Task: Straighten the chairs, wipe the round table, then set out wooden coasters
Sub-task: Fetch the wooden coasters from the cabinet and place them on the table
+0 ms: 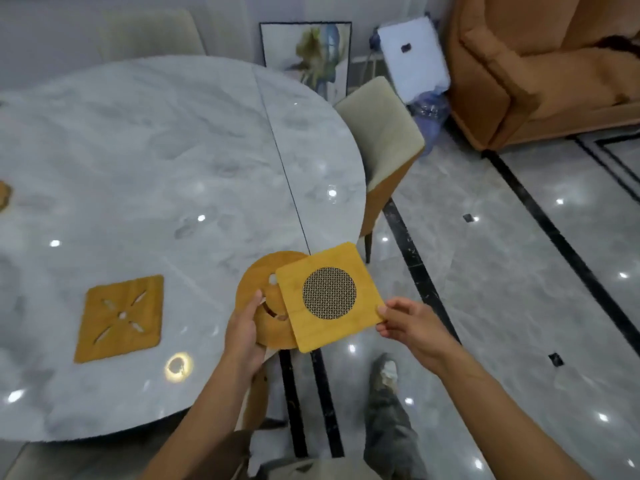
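Holding two wooden coasters at the table's near rim, we record the left hand (244,336) gripping the round coaster (258,282), thumb on top and the remaining fingers (256,299) apparently curled beneath it. The right hand (412,325) pinches the near corner of the square coaster (329,294), the one with a mesh centre, which overlaps the round one. Both pieces look thin, stiff and light. We judge a corner or edge pinch adequate, though the polished table (173,150) may let them slide once laid. Left of the left fingers a cut-out coaster (119,318) lies flat on the table, and far left another coaster (3,199) shows only partly. Beyond the right fingers a chair (384,143) stands close against the rim; we judge its back the only item near the reach. A sofa (540,81) and framed picture (306,53) stand well beyond.
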